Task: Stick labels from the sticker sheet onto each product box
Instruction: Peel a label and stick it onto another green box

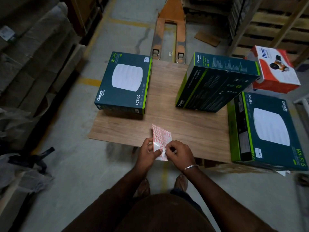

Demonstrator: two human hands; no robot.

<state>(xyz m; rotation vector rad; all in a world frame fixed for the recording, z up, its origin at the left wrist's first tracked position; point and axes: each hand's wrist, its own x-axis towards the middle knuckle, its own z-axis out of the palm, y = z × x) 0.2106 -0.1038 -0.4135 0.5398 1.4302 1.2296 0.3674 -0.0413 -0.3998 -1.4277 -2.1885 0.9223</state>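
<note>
A sticker sheet [160, 135] with red-bordered labels is held upright over the near edge of the wooden table [168, 118]. My left hand [147, 152] grips its left edge. My right hand [179, 152] pinches at the sheet's lower right part. A teal Omada AC1350 box [124, 82] lies at the table's far left, with a small white label at its far right corner. A dark Omada switch box [215, 81] lies tilted at the far right. Another AC1350 box [267, 129] sits at the near right with a white label near its front.
A red and white Ikon box [275, 69] rests behind the right boxes. An orange pallet jack [169, 36] stands beyond the table. Wrapped goods [33, 47] line the left aisle, wooden pallets [275, 22] the right. My feet stand on concrete floor below.
</note>
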